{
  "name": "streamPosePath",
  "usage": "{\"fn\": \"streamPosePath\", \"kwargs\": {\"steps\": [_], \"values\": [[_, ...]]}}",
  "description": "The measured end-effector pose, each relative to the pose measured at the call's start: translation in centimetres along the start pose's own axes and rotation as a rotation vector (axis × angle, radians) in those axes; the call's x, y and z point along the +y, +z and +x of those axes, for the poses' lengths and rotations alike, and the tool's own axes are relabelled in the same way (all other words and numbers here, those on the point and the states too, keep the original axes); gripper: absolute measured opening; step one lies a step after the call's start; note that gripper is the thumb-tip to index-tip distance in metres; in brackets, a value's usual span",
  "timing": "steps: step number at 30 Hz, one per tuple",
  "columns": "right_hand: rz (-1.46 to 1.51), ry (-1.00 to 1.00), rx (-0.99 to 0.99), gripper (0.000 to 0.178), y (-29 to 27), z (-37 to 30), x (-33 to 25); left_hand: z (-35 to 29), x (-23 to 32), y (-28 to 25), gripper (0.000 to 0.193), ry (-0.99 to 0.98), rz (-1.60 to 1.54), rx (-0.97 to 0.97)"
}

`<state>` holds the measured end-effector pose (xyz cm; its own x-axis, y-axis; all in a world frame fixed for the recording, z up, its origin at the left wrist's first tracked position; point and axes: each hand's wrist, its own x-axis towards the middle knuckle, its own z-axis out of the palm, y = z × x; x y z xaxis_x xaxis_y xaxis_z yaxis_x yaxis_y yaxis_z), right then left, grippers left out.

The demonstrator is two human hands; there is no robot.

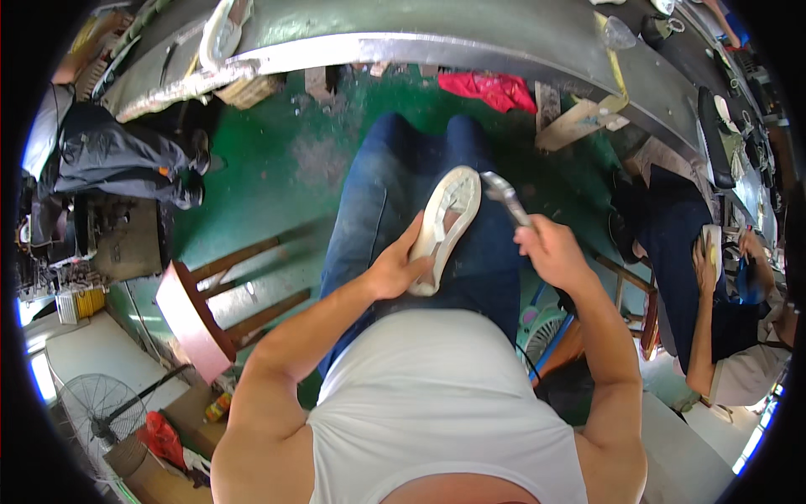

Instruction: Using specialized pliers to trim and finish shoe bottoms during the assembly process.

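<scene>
My left hand (400,262) is closed around the heel end of a cream-white shoe (471,186). The shoe is tilted over my lap, its toe pointing away from me; grey and brownish patches show inside its pale rim. In my right hand (552,249) is a silver hammer-like metal tool (507,195), gripped by its lower end. Its head is slightly blurred, so its exact kind is unclear. That head is just right of the shoe's toe, with a small gap between them. Blue jeans (361,210) on my legs lie beneath both.
A metal-edged workbench (403,49) spans the far side, with a white shoe (220,38) at its left. Red cloth (491,90) lies under it. A wooden chair (197,319) stands left, a green fan (541,329) right. Co-workers sit at right (747,361) and left (117,155).
</scene>
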<state>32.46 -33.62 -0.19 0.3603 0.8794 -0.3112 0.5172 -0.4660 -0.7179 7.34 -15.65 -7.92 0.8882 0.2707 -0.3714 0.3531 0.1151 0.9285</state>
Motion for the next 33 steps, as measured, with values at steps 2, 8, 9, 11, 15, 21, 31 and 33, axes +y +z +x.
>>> {"fn": "streamPosePath", "kwargs": {"steps": [2,8,9,11,15,21,31,33], "values": [[0.067,0.006,0.279,0.036,-4.4,0.1,-0.1,-0.4,1.2,-1.9,0.077,-0.028,-0.300,-0.017],[-0.509,-0.087,1.056,0.044,-20.5,7.2,7.1,1.4,14.7,-7.8,0.072,0.296,-0.353,-0.059],[-0.579,-0.082,1.099,0.046,-23.3,8.6,8.6,3.1,18.2,-8.6,0.073,0.363,-0.305,-0.062],[-0.631,0.026,1.093,0.048,-27.4,10.9,11.4,8.2,23.1,-11.1,0.074,0.419,-0.234,-0.069],[-0.715,0.244,1.055,0.050,-29.8,13.6,15.7,22.7,32.6,-13.2,0.072,0.440,-0.151,0.019],[-0.626,0.239,1.084,0.049,-29.5,13.7,15.2,42.6,42.8,-12.8,0.079,0.342,0.363,0.357],[-0.499,0.323,1.085,0.045,-29.7,13.9,14.6,53.8,37.5,-15.5,0.040,0.903,1.478,0.179],[-0.487,0.341,1.090,0.045,-29.7,13.8,14.4,55.8,38.0,-18.6,0.037,0.918,1.071,0.353]]}}
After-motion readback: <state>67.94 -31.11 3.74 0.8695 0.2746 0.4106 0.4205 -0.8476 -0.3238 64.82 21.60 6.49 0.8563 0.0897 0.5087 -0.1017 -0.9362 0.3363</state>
